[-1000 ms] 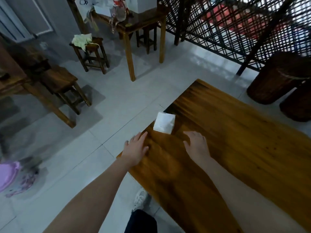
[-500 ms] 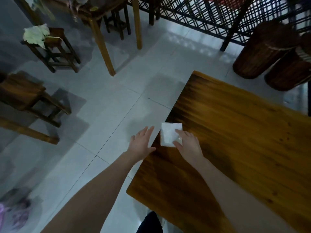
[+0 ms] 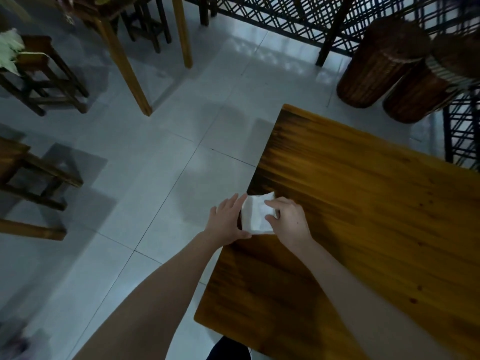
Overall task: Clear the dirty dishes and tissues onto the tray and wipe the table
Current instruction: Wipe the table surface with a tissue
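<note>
At the far left stood a dark wooden stool [image 3: 44,71] with a pale green cloth [image 3: 7,51] draped over its seat. Below it, part of a heavier wooden bench [image 3: 33,178] showed at the frame's edge. Further right, the light legs of a second table [image 3: 124,66] rose from the grey tiled floor [image 3: 155,165], with small dark stools tucked beneath it.

The person's left hand [image 3: 228,222] reached in over the floor to the left edge of the table [image 3: 363,229]. Its fingers were straight and slightly spread and gripped nothing. Its index finger lay along the left side of the white tissue [image 3: 255,216] and its thumb was near the tissue's near corner. Whether they touched the tissue could not be told for certain.

The tissue sat at the table's left edge between the two hands, folded and a little crumpled, its left part raised against the left hand.

The right hand [image 3: 289,223] was on the tissue's right side, fingers curled, pinching the paper between thumb and forefinger. The brown wooden tabletop stretched away to the right.

Beyond its far corner stood two woven drums [image 3: 376,63] side by side, and a dark lattice screen [image 3: 285,19] ran behind them along the top of the view.
</note>
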`<state>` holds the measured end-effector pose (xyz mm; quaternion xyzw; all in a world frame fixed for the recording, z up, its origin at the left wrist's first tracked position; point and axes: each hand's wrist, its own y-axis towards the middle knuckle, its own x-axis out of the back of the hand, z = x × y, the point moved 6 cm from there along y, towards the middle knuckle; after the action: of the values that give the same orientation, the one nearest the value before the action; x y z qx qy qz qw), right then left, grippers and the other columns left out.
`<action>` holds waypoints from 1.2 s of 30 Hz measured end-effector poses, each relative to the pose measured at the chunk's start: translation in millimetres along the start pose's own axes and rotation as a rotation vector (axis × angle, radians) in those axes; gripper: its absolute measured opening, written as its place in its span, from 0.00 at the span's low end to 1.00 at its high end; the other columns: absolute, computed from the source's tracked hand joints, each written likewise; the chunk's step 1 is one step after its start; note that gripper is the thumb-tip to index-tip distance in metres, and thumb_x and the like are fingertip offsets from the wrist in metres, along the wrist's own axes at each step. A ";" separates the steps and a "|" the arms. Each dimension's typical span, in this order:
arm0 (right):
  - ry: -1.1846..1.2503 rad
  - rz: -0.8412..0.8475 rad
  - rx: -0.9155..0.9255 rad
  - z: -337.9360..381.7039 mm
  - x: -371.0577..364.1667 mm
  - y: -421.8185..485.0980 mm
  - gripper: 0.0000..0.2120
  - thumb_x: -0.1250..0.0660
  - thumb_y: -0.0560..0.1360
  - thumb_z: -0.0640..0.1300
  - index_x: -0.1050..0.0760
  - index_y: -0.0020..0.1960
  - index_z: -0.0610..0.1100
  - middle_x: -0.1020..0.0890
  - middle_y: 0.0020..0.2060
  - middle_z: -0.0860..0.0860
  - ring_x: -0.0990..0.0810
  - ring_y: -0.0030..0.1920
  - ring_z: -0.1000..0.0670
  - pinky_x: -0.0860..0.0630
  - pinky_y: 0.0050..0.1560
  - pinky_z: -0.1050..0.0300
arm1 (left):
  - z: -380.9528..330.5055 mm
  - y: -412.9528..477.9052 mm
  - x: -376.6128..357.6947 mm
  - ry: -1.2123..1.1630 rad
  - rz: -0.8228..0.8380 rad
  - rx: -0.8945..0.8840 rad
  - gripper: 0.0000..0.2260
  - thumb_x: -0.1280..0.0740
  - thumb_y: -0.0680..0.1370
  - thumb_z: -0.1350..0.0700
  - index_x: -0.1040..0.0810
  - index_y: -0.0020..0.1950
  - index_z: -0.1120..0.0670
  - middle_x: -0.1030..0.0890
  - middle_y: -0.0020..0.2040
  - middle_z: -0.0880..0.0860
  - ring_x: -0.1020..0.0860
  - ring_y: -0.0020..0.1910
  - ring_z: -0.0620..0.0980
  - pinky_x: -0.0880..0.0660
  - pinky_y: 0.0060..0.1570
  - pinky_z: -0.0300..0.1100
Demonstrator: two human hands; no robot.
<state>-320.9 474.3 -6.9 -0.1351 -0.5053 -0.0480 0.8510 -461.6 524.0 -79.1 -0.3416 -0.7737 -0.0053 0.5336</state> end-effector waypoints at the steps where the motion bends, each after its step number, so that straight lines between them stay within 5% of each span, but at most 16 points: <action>1: 0.016 -0.008 0.007 2.0 2.8 -0.4 0.18 0.32 0.74 0.40 0.25 0.64 0.44 0.23 0.62 0.48 0.26 0.61 0.50 0.30 0.64 0.52 | 0.0 2.3 0.1 -0.005 -0.003 -0.010 0.47 0.26 0.68 0.40 0.52 0.78 0.47 0.42 0.77 0.50 0.42 0.75 0.54 0.43 0.71 0.58; 13: 0.105 -0.017 0.039 18.9 29.6 -8.6 0.17 0.32 0.74 0.38 0.24 0.63 0.42 0.22 0.61 0.47 0.25 0.60 0.49 0.28 0.60 0.58 | -10.6 15.8 -9.2 -0.019 -0.035 -0.061 0.50 0.27 0.64 0.34 0.49 0.77 0.49 0.40 0.75 0.52 0.39 0.72 0.54 0.39 0.69 0.56; 24: 0.242 -0.039 -0.068 11.0 54.0 -21.1 0.18 0.32 0.75 0.38 0.25 0.64 0.46 0.23 0.62 0.51 0.25 0.61 0.53 0.31 0.58 0.66 | -18.8 19.4 -11.9 -0.040 -0.075 0.011 0.41 0.30 0.68 0.34 0.44 0.74 0.47 0.35 0.71 0.52 0.34 0.69 0.54 0.36 0.68 0.57; 30: 0.316 -0.043 -0.116 -1.3 60.4 -28.2 0.18 0.32 0.74 0.38 0.24 0.63 0.47 0.24 0.63 0.51 0.26 0.63 0.52 0.29 0.64 0.59 | -30.7 25.3 -14.4 -0.033 -0.094 -0.012 0.41 0.30 0.67 0.33 0.43 0.73 0.47 0.34 0.70 0.53 0.32 0.67 0.55 0.34 0.67 0.56; 36: 0.340 -0.076 -0.176 -22.9 65.2 -33.2 0.18 0.32 0.75 0.39 0.24 0.63 0.48 0.22 0.60 0.52 0.24 0.56 0.57 0.32 0.46 0.77 | -39.6 29.6 -14.9 -0.001 -0.112 -0.012 0.41 0.31 0.66 0.32 0.41 0.72 0.47 0.34 0.70 0.52 0.32 0.67 0.54 0.35 0.67 0.55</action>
<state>-277.1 439.7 45.6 -0.1796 -0.3526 -0.1463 0.9066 -410.3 524.2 -84.9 -0.3010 -0.7918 -0.0397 0.5300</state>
